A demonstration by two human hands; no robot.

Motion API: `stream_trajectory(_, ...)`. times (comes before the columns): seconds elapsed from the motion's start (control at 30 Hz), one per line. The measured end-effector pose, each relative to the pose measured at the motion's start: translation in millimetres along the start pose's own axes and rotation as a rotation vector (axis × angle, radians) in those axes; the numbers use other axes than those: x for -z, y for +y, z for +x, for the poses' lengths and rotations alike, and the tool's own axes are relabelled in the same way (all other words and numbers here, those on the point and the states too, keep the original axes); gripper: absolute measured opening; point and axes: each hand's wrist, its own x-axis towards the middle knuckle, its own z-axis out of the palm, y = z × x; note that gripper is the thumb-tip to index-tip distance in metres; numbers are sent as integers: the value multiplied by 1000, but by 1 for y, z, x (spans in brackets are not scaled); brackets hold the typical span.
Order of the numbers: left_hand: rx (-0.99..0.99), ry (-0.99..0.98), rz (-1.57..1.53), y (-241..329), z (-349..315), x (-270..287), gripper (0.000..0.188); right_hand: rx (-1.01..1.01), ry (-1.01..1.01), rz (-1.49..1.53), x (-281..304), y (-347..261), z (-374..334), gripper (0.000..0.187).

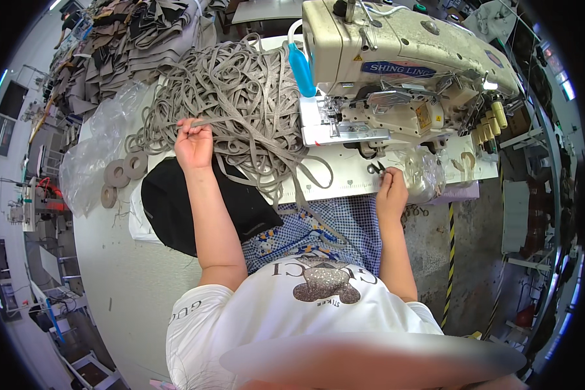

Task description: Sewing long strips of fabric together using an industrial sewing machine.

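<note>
A large tangled heap of grey-brown fabric strip (240, 91) lies on the white table to the left of a sewing machine (403, 71). At the heap's left edge, my left hand (194, 144) is closed with a length of that strip pinched in its fingers. My right hand (392, 193) is closed at the table's front edge, below the machine bed. Small black scissors (375, 168) show at its fingertips, their rest hidden by the fingers. Black fabric (175, 208) lies under my left forearm. One strip end trails down over my blue checked apron (344, 218).
Three grey tape rolls (116, 174) and a clear plastic bag (94, 156) lie left of the heap. Stacked cut fabric pieces (143, 45) fill the far left. A blue-tipped hose (301, 70) hangs beside the machine. Clear plastic (422, 172) lies right of my right hand.
</note>
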Motion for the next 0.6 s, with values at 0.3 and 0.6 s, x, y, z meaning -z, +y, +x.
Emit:
stream_trajectory(0.3, -174, -38, -160, 44, 1, 4, 12, -242, -752, 868, -37, -103, -18, 23)
stream_trajectory(0.6, -96, -110, -133, 39, -17, -14, 13, -719, -1055, 1542, -91, -143, 15, 25)
